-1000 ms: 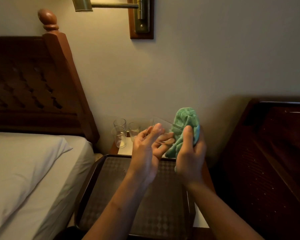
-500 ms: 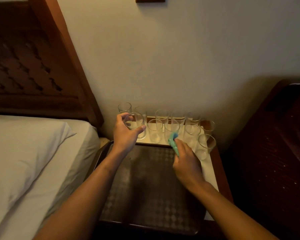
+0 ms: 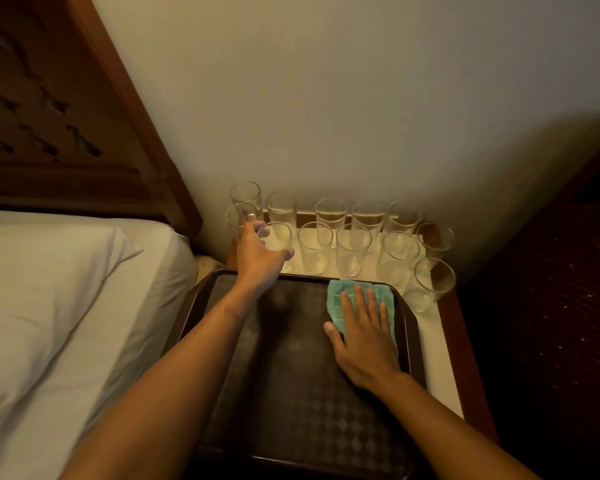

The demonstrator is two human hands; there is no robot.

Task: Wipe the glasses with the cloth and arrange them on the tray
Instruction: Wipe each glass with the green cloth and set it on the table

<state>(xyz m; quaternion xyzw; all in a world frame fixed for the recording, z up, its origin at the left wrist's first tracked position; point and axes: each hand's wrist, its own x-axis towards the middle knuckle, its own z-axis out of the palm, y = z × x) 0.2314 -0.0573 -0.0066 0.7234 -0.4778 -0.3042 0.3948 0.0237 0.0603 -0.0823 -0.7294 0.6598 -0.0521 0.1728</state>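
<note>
A dark patterned tray (image 3: 284, 375) lies nearest on the desk (image 3: 444, 358), with no glass on it. On its far right corner the right hand (image 3: 364, 337) rests flat, fingers straight and spread, pressing a folded teal cloth (image 3: 340, 299). Just past the tray's far rim, the left hand (image 3: 257, 258) curls round a clear, straight-sided glass (image 3: 278, 237) at the left end of the front row. The other glasses (image 3: 352, 251), equally clear and upright, stand in two rows against the wall (image 3: 326, 98), beside the bed (image 3: 49, 306).
</note>
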